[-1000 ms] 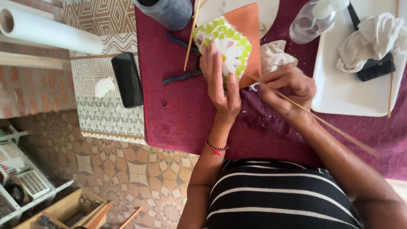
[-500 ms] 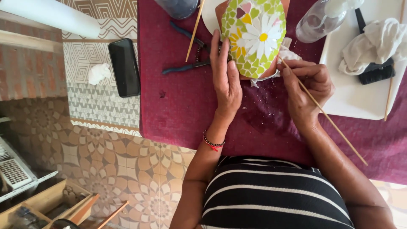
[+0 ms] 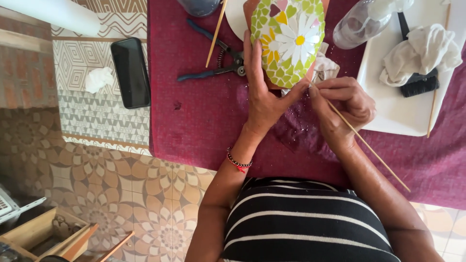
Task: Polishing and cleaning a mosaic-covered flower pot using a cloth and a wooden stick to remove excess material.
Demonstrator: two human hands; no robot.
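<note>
A terracotta pot (image 3: 289,41) covered with green mosaic tiles and a white daisy lies on its side on the maroon cloth (image 3: 204,121). My left hand (image 3: 266,92) grips its lower edge, thumb pressed against the tiles. My right hand (image 3: 342,106) pinches a thin wooden stick (image 3: 361,140) like a pen, its tip touching the pot's lower right edge beside my left thumb.
Blue-handled pliers (image 3: 213,63) and another wooden stick (image 3: 215,34) lie left of the pot. A crumpled cloth (image 3: 326,65) sits behind it. A spray bottle (image 3: 357,24) and a white tray (image 3: 388,106) with rag and black brush (image 3: 420,82) stand at right. A black phone (image 3: 130,73) lies at left.
The pot turned from showing its plain side to facing its daisy mosaic up. My left hand shifted to grip the lower edge, and my right hand brought the stick tip to the pot.
</note>
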